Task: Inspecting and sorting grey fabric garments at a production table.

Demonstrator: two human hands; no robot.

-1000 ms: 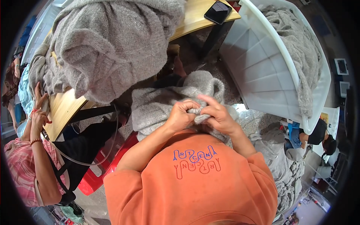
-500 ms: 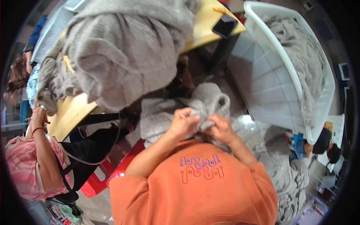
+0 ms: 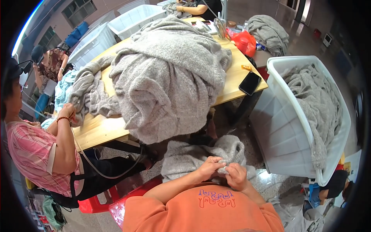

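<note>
A grey knitted garment (image 3: pixel 183 156) lies across my lap, its bulk bunched beyond my hands. My left hand (image 3: pixel 209 168) pinches a small fold of it, thumb and fingers pressed together. Close beside it, almost touching, my right hand (image 3: pixel 236 176) is closed on the same stretch of knit. Between the fingertips a little grey fabric shows; finer detail there is too small to make out. On the wooden table in front, a big heap of similar grey knitwear (image 3: pixel 166 83) hangs over the near edge.
A white plastic bin (image 3: pixel 278 131) with grey knits stands at right. A phone (image 3: pixel 250 83) lies on the table (image 3: pixel 102 131), a red plastic bag (image 3: pixel 244 43) beyond. At left, a co-worker in a pink shirt (image 3: pixel 34 158) handles grey knit, near a red stool (image 3: pixel 94 205).
The view has tilted up, showing more of the table and room. My hands have come closer together, still gripping the garment. The co-worker at left still handles knit.
</note>
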